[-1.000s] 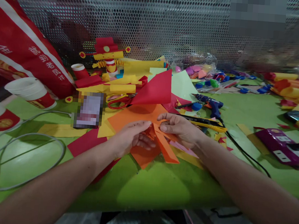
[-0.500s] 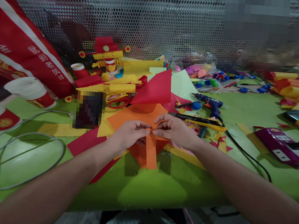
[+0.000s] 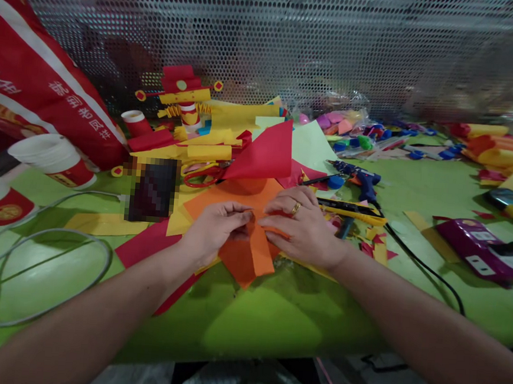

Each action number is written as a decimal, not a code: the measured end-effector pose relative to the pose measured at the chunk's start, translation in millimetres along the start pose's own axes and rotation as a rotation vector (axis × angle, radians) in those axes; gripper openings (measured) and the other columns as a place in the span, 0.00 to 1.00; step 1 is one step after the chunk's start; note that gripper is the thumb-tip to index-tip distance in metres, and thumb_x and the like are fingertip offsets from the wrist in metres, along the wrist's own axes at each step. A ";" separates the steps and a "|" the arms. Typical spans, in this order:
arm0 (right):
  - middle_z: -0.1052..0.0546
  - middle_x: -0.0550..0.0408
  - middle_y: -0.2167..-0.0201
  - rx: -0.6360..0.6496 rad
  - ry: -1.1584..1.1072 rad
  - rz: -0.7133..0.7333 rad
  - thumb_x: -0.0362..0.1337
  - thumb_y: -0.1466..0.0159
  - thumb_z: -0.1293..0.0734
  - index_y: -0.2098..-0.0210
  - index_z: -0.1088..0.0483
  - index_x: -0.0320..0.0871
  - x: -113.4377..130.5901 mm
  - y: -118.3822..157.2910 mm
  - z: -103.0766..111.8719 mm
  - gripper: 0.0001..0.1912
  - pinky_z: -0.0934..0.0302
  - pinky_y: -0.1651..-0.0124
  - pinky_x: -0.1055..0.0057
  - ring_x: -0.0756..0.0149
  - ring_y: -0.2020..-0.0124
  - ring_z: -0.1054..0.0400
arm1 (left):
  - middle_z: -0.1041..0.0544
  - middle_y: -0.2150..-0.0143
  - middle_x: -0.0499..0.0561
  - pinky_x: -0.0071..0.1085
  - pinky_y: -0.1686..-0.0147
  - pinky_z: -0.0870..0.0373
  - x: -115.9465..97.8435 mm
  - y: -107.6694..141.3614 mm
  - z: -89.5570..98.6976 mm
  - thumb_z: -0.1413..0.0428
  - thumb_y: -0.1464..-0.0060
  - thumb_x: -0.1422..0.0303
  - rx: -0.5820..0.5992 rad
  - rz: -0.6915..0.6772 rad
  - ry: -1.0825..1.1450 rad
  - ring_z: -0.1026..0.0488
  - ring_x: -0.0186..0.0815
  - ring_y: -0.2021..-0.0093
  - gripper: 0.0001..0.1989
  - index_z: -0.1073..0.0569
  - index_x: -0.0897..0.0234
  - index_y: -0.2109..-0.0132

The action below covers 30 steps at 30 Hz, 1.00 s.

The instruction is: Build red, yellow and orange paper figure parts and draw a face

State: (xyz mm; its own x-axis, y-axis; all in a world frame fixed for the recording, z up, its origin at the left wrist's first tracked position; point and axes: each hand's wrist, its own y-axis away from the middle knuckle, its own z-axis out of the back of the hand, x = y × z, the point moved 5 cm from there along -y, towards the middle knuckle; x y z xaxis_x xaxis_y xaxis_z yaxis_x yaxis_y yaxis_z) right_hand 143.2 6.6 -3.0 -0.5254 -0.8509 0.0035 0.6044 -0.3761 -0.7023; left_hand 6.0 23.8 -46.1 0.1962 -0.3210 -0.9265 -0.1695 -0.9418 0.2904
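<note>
An orange paper strip (image 3: 262, 253) slants down toward me, its upper end between my two hands. My left hand (image 3: 218, 227) pinches that end at its left side, thumb against the fingers. From the right, my right hand (image 3: 302, 225), with a ring on one finger, has its bent fingers on the same strip; the exact contact is partly hidden. Under the hands lie orange paper sheets (image 3: 243, 188), one with a corner pointing at the table's front edge. A red paper sheet (image 3: 266, 154) stands folded just behind them.
A yellow utility knife (image 3: 353, 210) and a blue glue gun (image 3: 359, 175) lie to the right. Red-handled scissors (image 3: 202, 175) are behind my left hand. White paper cups (image 3: 48, 155) stand left, near a looped grey cable (image 3: 105, 251). A purple power strip (image 3: 478, 248) sits at far right.
The strip's lower end has swung slightly right and up. My right hand has turned over more, its fingers now bent down over the paper. My left hand has shifted slightly left.
</note>
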 end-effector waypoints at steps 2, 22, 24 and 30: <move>0.26 0.53 0.71 -0.051 -0.043 -0.078 0.34 0.39 0.38 0.72 0.27 0.46 -3.7 1.2 -1.0 0.09 0.45 0.61 0.62 0.62 0.64 0.36 | 0.27 0.78 0.45 0.22 0.77 0.32 0.0 0.8 -0.7 0.38 0.60 0.73 0.000 -0.030 0.001 0.31 0.26 0.78 0.04 0.26 0.67 0.72; 0.26 0.55 0.69 0.024 -0.156 -0.672 0.43 0.45 0.32 0.81 0.29 0.46 -19.5 8.0 -11.9 0.11 0.47 0.57 0.57 0.59 0.62 0.36 | 0.25 0.74 0.46 0.26 0.69 0.31 -4.2 7.3 -7.6 0.39 0.61 0.71 0.004 -0.215 -0.154 0.28 0.29 0.73 0.08 0.28 0.65 0.69; 0.26 0.55 0.68 0.018 -0.152 -0.697 0.44 0.46 0.31 0.81 0.30 0.46 -18.9 7.9 -12.2 0.11 0.47 0.56 0.56 0.58 0.61 0.36 | 0.26 0.75 0.45 0.26 0.69 0.31 -3.7 6.7 -6.5 0.38 0.61 0.69 -0.014 -0.248 -0.201 0.28 0.29 0.73 0.08 0.30 0.65 0.72; 0.33 0.44 0.50 -0.223 -0.266 -0.788 0.51 0.50 0.30 0.56 0.35 0.44 -24.1 15.2 -9.5 0.27 0.43 0.51 0.54 0.52 0.48 0.39 | 0.27 0.78 0.44 0.30 0.69 0.27 -3.0 8.5 -5.2 0.38 0.57 0.63 -0.077 -0.260 -0.066 0.27 0.31 0.75 0.13 0.34 0.64 0.73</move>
State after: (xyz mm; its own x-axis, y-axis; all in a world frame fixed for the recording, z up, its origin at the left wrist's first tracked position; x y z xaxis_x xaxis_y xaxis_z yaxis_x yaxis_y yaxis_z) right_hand 159.4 24.8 -20.6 -0.5675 -0.4403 0.6957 -0.0235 -0.8360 -0.5483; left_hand 9.0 16.3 -39.6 0.1593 -0.0630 -0.9852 -0.0474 -0.9973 0.0561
